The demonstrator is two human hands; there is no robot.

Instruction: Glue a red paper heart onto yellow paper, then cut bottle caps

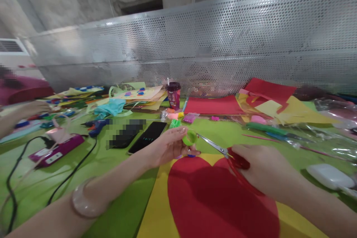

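Observation:
My left hand pinches a small light-green rounded piece, curved like a little cup; its material I cannot make out. Red-handled scissors are gripped in my right hand, their blades pointing left with the tips close to the green piece. Whether the tips touch it is unclear. Below both hands lies a big red paper heart on a yellow sheet. A small blue bit shows under my left fingers, at the heart's top edge.
Two phones lie left of my hands, near a glue gun and a purple power strip with trailing cords. Behind stand a purple cup and red paper. A white case sits right. Another person's arm reaches in at left.

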